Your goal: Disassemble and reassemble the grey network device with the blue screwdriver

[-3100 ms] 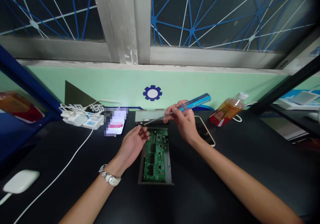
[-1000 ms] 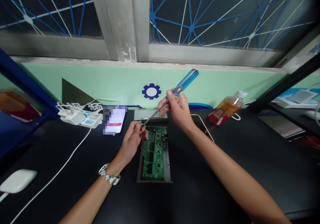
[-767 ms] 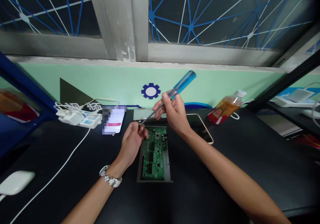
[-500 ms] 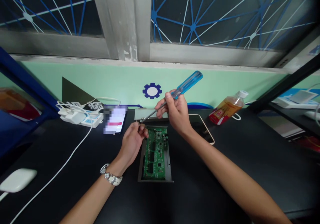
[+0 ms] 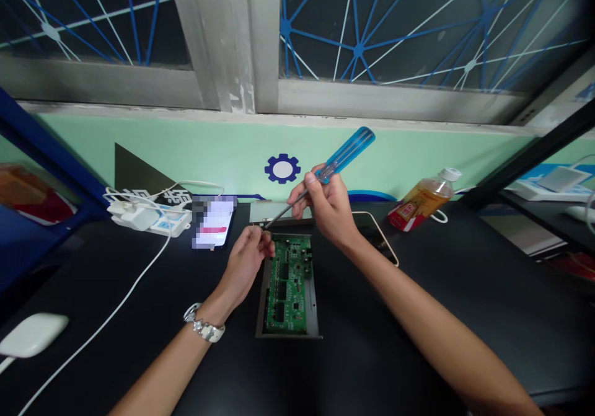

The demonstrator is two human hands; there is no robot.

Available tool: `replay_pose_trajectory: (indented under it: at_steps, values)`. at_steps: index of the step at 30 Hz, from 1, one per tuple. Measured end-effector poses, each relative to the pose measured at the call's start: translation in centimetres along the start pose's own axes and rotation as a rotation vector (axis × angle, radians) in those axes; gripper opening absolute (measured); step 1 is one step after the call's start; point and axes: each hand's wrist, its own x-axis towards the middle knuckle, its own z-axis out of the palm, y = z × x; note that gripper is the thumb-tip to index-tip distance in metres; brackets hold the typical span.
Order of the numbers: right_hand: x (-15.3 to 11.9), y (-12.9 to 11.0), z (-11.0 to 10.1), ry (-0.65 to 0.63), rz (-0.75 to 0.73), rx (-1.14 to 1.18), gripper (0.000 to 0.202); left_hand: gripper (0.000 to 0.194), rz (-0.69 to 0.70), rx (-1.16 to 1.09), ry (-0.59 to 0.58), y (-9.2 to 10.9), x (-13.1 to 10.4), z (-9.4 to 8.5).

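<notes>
The right hand is closed on the screwdriver, near the place where the blue handle meets the shaft. The fingers of the left hand are pressed together at the tip (if a small part is between them, I cannot tell). The tip is near the far left corner of the metal tray, which lies on the table with the green circuit board inside.

In my judgement, this contact asks for a light pinch and a steady shaft, with both wrists calm, because the screwdriver is tilted and its tip could slip against the fingertips. It seems also safer to keep the tip away from the bare components.

Behind the tray is a pale flat panel, partly under the shaft. The dark phone lies close behind the right forearm and leaves little room there. The lit phone and the power strip are to the left, the bottle to the right. The white cable runs outside the left forearm, apart from the tray.
</notes>
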Motion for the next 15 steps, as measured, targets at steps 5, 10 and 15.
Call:
replay_pose_trajectory:
  at_steps: [5, 10, 15]
  values:
    - [0.2, 0.3, -0.4, 0.012, -0.040, -0.087, 0.030, 0.008, 0.315, 0.678, -0.008, 0.2, 0.4, -1.6]
    - [0.0, 0.8, -0.5, -0.014, -0.027, -0.221, 0.030, 0.034, 0.350, 0.845, -0.132, -0.8, 0.3, -1.9]
    - [-0.3, 1.3, 0.0, -0.089, -0.040, -0.357, 0.026, 0.039, 0.347, 0.877, -0.059, -1.9, -0.2, -1.0]
